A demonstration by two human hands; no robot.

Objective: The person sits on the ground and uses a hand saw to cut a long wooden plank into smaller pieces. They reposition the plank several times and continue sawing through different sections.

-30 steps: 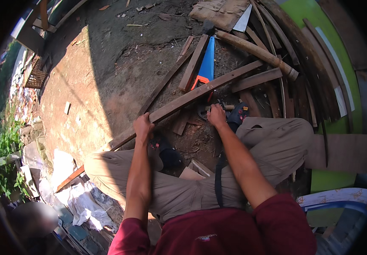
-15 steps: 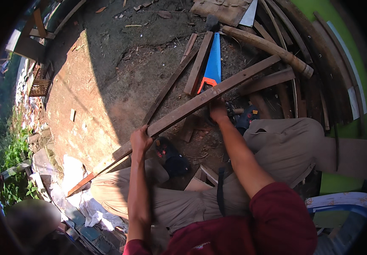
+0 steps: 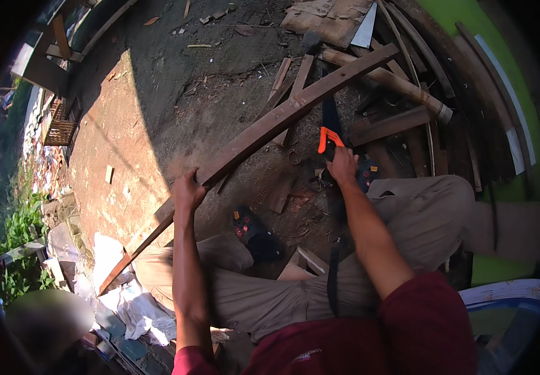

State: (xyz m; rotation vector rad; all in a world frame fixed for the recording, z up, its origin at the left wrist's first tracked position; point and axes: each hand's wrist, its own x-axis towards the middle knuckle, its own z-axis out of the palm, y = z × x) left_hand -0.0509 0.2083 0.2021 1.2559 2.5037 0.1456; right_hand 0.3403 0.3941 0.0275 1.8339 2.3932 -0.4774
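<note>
A long, narrow wooden beam (image 3: 295, 107) slants across the view, its far end raised at the upper right and its other end down at the lower left. My left hand (image 3: 188, 190) is closed around the beam near its middle. With my right hand (image 3: 343, 165) I grip the orange handle of a handsaw (image 3: 328, 137), to the right of the beam. The saw's blade, dark in the shade, points away from me, and the beam passes over its far part.
Shorter wood pieces (image 3: 303, 74) lie on the ground beyond the beam. At right are a bamboo pole (image 3: 401, 82) and a thick board (image 3: 392, 125) in a heap of planks. White sacking (image 3: 148, 312) lies at lower left. My shod foot (image 3: 257, 234) rests below the beam.
My right hand has taken the saw by its handle and shifted slightly right. The blade has turned from bright blue to dark. The beam's far end has swung up and left, my left hand with it.
</note>
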